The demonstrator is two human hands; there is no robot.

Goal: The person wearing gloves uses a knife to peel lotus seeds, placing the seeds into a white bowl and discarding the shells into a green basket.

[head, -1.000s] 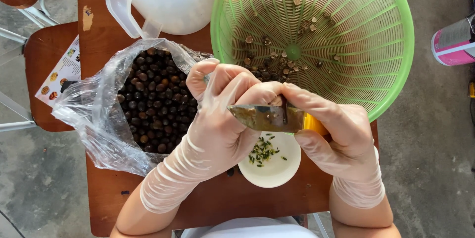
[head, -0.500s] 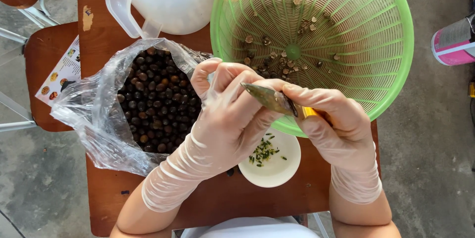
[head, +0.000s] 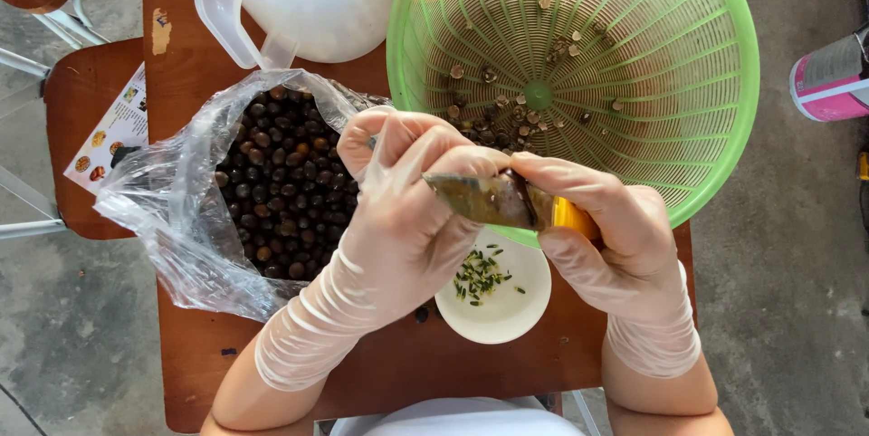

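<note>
in the head view, both hands wore thin clear gloves and met over the wooden table [head: 208, 373]. the right hand [head: 606, 237] was closed around a knife [head: 493, 199], its yellow handle showing between the fingers and its dull, stained blade pointing to the left. the left hand [head: 407, 210] was curled shut against the blade, fingers bunched at its tip; whatever small piece it pinched there was hidden by the fingers, so i could not tell what it was.

just below the blade, partly under the hands, sat a small white bowl [head: 507, 309] with a scatter of thin green slivers in it. to the left, touching the left wrist, lay an open clear plastic bag [head: 172, 210] heaped with dark brown round seeds [head: 281, 191]. beyond the hands stood a large green plastic colander [head: 652, 65], holding a few pale husk bits near its middle; its near rim ran under the right hand's fingers. a white plastic jug [head: 326, 10] filled with pale peeled pieces stood at the top, beside the colander. a printed leaflet [head: 113, 133] lay on a second wooden surface at the far left, and a pink and grey can [head: 828, 78] stood on the concrete floor at the right edge.
</note>
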